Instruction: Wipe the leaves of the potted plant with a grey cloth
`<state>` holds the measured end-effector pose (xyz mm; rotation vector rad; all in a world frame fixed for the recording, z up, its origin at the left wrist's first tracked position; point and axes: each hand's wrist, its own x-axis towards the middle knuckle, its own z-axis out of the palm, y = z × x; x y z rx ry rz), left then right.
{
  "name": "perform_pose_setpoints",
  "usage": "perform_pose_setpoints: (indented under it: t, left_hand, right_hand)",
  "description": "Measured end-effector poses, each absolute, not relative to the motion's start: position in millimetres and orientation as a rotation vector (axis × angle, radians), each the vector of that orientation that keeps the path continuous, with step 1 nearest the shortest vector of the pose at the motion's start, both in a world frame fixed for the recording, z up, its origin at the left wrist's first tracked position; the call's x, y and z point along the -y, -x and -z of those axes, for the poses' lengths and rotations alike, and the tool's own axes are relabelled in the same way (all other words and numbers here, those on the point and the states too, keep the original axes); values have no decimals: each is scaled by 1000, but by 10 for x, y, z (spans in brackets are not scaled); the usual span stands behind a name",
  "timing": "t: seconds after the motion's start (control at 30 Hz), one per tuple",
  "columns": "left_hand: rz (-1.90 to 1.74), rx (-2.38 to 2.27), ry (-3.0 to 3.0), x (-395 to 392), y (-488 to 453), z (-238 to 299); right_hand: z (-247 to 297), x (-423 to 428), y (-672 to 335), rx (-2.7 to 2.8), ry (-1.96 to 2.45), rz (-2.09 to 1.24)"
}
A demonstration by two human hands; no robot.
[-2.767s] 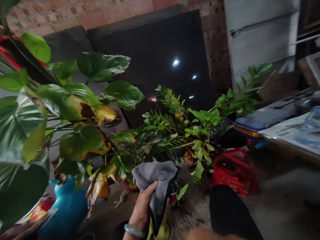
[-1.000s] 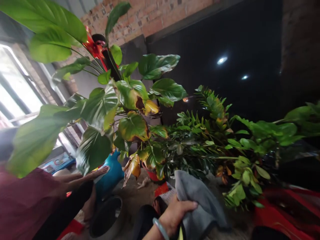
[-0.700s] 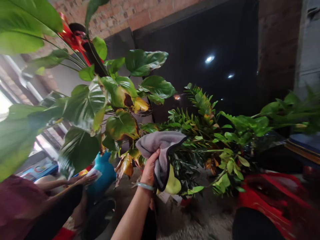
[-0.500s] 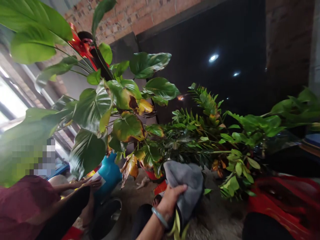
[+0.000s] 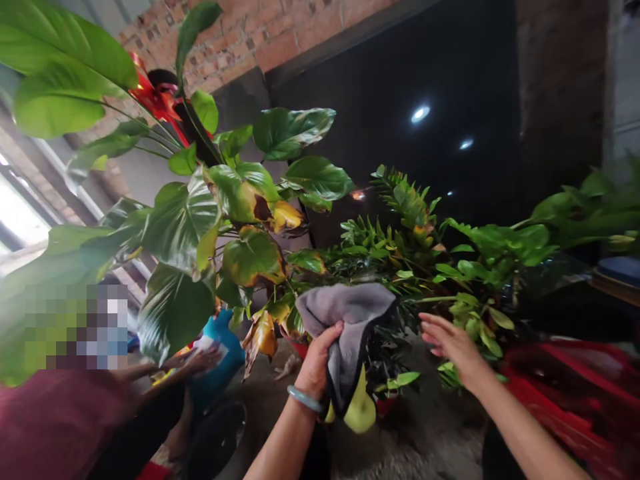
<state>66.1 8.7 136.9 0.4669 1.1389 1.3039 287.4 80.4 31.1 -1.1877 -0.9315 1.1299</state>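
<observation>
My left hand (image 5: 316,363) is closed on a grey cloth (image 5: 347,317) with a yellow-green underside, raised in front of the low leafy plant (image 5: 400,247). My right hand (image 5: 450,340) reaches in from the right with fingers spread, close to the plant's small green leaves and holding nothing. A large-leafed plant (image 5: 200,207) with yellowing, brown-edged leaves rises at the left, just beside the cloth.
Another person in a maroon top (image 5: 55,420) sits at lower left, a hand (image 5: 200,357) on a blue pot (image 5: 220,347). A red crate (image 5: 565,387) lies at right. Behind the plants are a black panel (image 5: 425,100) and a brick wall (image 5: 250,33).
My left hand has lifted the cloth up toward the leaves. My right hand has come into view from the right, reaching to the plant.
</observation>
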Motion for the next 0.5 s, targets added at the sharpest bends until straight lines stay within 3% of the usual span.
perform_pose_setpoints:
  t: [0.2,0.37,0.5]
  left_hand:
    - [-1151,-1202,-576,-69,-731,-1393]
    - [-1484,-1036,-660,-404,-828,-1691]
    - [-1436,-1101,-637,-304,-1000,-1164]
  right_hand:
    - [-185,-930,-2722,784,959,-1544]
    - [-169,-874,-2715,728,871,-1657]
    - [-135,-837,-2749,697,873,-1703]
